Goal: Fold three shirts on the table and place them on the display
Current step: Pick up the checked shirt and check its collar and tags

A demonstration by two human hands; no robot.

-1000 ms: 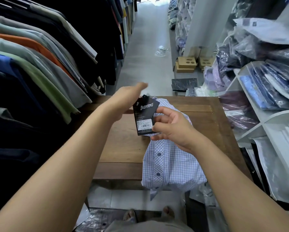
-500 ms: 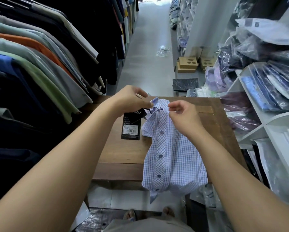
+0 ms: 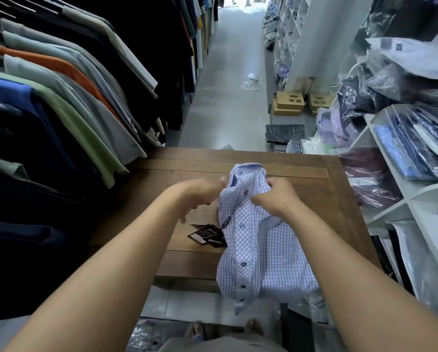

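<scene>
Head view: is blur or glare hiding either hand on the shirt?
Head view: left hand motion-blurred, its grip unreadable; right hand sharp, gripping the checked shirt; far end of the aisle blown out; wide-angle bends the shelves at the edges.

Both forearms are bare along the whole length in view, and the left hand [image 3: 200,191] and right hand [image 3: 276,196] are bare as well. At the bottom edge shows a strip of plain grey-beige cloth garment [image 3: 225,346], its cut impossible to tell. Beyond it, the left foot [image 3: 195,331] and right foot [image 3: 254,326] show bare toes, seemingly in open sandals
</scene>
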